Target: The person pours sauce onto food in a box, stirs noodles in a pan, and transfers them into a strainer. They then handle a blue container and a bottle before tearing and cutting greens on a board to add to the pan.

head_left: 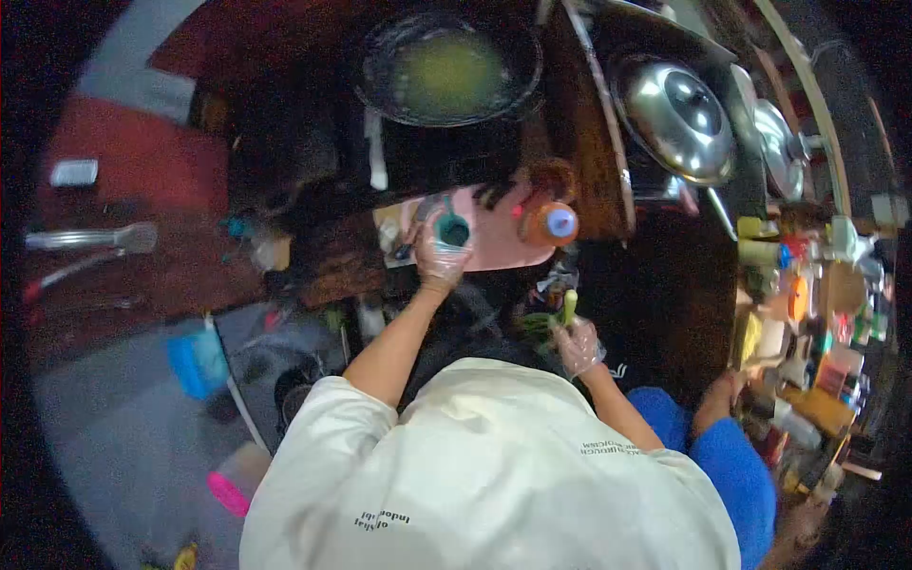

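Note:
In a clear plastic glove, my left hand [439, 258] is closed around a small teal cup [454, 230] with a dark round opening, over a pink board [499, 249]. My right hand [579, 348], gloved as well, is lower and to the right, its fingers closed on a pale green stalk-like thing [570, 304] that points upward. Thin green strands [540, 325] show just left of that hand; blur hides what they are. An orange bottle [554, 224] with a pale cap stands at the right end of the board.
A wide dark pan [448, 71] holding yellowish liquid is beyond the board. Shiny domed lids [679, 119] lie at the upper right. Tongs [90, 237] rest at far left. A person in blue trousers [731, 475] sits close on my right, beside crowded jars and packets [807, 313].

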{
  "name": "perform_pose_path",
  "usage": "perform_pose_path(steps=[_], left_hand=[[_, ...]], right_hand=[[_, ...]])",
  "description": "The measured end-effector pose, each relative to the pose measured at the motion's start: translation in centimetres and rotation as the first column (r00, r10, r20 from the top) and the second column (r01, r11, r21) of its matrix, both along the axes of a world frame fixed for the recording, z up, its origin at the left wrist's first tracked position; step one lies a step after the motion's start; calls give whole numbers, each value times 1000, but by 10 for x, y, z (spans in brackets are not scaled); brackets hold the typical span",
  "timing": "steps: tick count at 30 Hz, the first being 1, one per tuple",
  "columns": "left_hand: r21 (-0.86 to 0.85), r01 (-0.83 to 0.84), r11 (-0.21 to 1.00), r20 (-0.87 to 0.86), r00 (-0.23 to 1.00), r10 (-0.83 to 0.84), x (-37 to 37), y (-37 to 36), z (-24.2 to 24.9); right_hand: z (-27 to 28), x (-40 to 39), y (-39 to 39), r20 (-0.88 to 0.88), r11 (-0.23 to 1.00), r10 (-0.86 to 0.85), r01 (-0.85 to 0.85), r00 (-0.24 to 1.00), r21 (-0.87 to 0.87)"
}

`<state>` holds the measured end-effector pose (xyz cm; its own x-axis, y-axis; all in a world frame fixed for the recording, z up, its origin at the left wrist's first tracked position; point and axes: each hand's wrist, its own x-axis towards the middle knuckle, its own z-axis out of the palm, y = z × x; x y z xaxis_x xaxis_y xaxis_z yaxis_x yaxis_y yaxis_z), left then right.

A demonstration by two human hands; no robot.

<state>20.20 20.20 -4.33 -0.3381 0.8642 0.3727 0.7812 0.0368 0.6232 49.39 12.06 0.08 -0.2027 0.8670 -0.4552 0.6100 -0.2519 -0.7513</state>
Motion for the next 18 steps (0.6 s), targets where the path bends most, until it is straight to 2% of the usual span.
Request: perform_pose_path(steps=[1, 2, 3, 4, 5, 6, 7, 8, 9, 10, 11, 13, 15, 16, 18], left_hand=[[-42, -19, 999, 224, 974, 28, -19, -9, -16], [-50, -78, 996, 227, 970, 87, -37, -22, -12], [-90, -141, 986, 468, 868, 167, -58, -32, -27], [-11, -219, 976, 345, 915, 209, -79, -41, -16], [-35, -296, 954, 437, 854, 281, -100, -48, -15], [-64, -352, 934, 255, 899, 357, -127, -57, -9], [-15, -392, 920, 418, 833, 362, -154, -64, -23], [14, -440, 898, 386, 831, 401, -169, -67, -17], [26, -473, 881, 413, 807, 421, -190, -75, -29], [-24, -535, 844, 214, 822, 527, -206, -79, -33], [-34, -543, 839, 261, 806, 532, -213, -82, -38], [-46, -555, 830, 312, 782, 540, -219, -83, -45], [-29, -553, 833, 136, 823, 551, -222, -84, -44], [-31, -560, 828, 135, 819, 558, -219, -84, -40], [-25, -546, 838, 273, 802, 531, -213, -82, -29]], right_hand=[[9, -5, 8, -63, 1000, 6, -4, 998, 21], [13, -8, 14, -122, 999, 7, -2, 992, 43], [4, -7, 18, -75, 996, 73, -69, 994, 53], [1, -10, 21, -76, 996, 84, -81, 994, 50], [-1, -15, 24, -77, 996, 86, -83, 993, 44], [-3, -19, 28, -78, 996, 84, -81, 993, 40], [-2, -23, 33, 0, 988, 151, -151, 989, 17], [-10, -26, 34, 3, 989, 150, -150, 989, 13], [-23, -30, 34, 36, 973, 201, -203, 979, 106], [-30, -34, 34, 75, 946, 249, -259, 966, 196], [-18, -43, 37, 71, 969, 232, -237, 970, 73], [-26, -50, 33, 24, 970, 232, -233, 972, 62], [-29, -58, 29, -43, 978, 209, -208, 977, 26], [-24, -63, 30, -43, 976, 217, -216, 975, 24], [-19, -72, 30, -13, 966, 257, -257, 966, 2]])
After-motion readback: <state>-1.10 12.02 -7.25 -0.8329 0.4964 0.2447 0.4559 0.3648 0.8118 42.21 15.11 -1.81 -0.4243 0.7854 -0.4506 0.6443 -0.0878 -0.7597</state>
